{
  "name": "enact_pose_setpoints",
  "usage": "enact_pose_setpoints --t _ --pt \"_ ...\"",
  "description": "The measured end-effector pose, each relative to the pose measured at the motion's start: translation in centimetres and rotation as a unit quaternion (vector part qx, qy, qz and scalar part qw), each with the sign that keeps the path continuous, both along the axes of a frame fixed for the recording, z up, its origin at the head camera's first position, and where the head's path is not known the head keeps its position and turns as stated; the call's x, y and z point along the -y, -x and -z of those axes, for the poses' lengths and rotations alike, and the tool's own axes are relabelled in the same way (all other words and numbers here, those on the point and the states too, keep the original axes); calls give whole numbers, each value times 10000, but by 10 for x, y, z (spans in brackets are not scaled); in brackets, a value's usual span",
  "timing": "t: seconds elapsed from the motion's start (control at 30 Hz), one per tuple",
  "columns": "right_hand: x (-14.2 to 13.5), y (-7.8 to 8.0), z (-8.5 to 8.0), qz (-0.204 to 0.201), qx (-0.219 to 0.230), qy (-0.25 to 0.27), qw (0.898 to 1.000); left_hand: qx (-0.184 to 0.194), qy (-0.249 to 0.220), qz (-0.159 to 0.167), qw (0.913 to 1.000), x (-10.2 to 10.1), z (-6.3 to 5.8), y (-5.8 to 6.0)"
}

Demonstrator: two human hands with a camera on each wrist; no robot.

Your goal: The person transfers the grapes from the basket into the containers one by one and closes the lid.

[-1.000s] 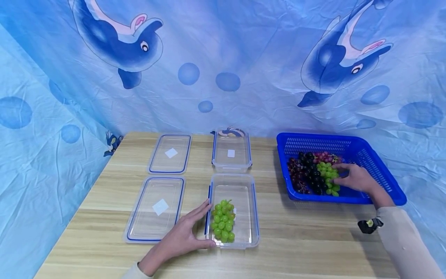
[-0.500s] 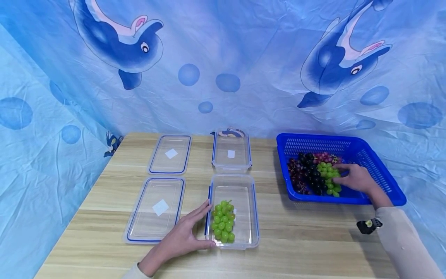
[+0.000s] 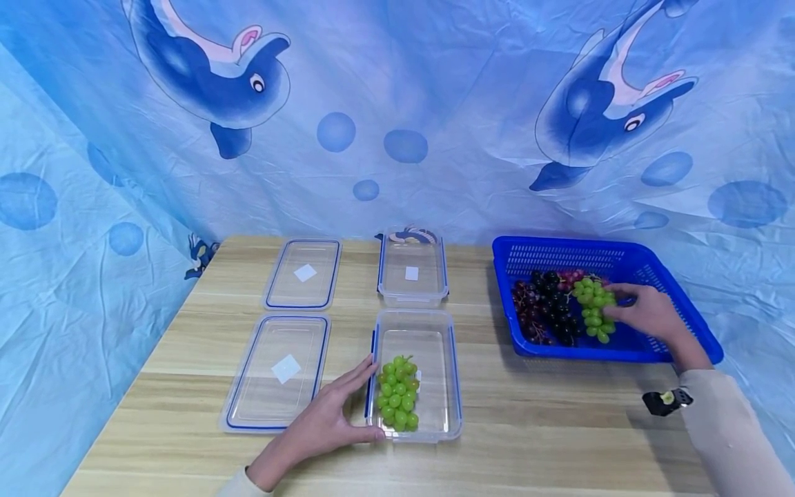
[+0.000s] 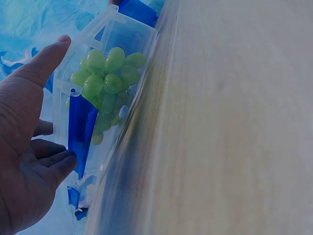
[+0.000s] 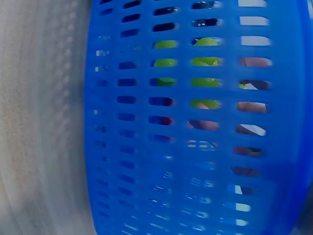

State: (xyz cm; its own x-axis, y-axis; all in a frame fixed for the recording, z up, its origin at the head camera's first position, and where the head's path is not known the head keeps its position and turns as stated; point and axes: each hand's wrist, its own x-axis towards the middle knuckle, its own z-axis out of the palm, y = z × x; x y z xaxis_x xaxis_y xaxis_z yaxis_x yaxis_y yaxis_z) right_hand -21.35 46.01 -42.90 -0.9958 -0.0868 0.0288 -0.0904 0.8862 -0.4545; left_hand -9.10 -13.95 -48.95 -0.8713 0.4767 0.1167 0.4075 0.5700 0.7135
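Right hand [image 3: 649, 314] with green grapes [image 3: 595, 304] farther rightward, white labels [image 3: 286, 369] on lids [image 3: 263, 404].

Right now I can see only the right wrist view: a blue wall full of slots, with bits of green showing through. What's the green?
Observer: A bunch of green grapes, held in the right hand.
Visitor: And where's the other hand?
Observer: The left hand is at the left side of a clear container.
Visitor: Is anything in there?
Observer: Yes, a second green bunch, lying toward the left side.
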Motion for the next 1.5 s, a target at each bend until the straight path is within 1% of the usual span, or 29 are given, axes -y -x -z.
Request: enact_pose_setpoints --t 0.1,0.23,0.47,0.67,0.8,0.9,1.0,1.13,1.2,1.3,1.43,1.5 --pt "1 -2 -6 68 -224 -45 9997 -19 0 16 10000 0 0 0" --pt "3 -4 -14 92 -469 34 9988 -29 14 9 10000 0 0 1" --pt "16 -9 -31 239 -694 326 9968 8 5 -11 10000 1 0 1" --pt "40 -17 -48 274 -902 643 9935 50 -39 -25 10000 1 -1 0" --pt "57 -22 -56 298 -1058 825 9905 10 -32 -9 10000 0 -1 1" --pt "72 -26 -62 346 -1047 925 9896 16 -27 -2 10000 0 0 0" --pt "89 -30 -67 394 -1024 1006 9889 32 -34 5 10000 0 0 0" --pt "110 -36 -69 396 -1077 1187 9863 44 -30 -14 10000 0 1 0" --pt "121 -39 -68 347 -1114 1271 9850 70 -39 -21 10000 0 1 0" --pt "136 -44 -68 139 -1165 1336 9841 94 -51 -14 9999 0 1 0" --pt "154 -51 -67 -270 -1231 1492 9807 83 -45 4 10000 0 1 1" --pt "163 -54 -66 -412 -1186 1598 9791 80 -49 9 10000 1 0 1"
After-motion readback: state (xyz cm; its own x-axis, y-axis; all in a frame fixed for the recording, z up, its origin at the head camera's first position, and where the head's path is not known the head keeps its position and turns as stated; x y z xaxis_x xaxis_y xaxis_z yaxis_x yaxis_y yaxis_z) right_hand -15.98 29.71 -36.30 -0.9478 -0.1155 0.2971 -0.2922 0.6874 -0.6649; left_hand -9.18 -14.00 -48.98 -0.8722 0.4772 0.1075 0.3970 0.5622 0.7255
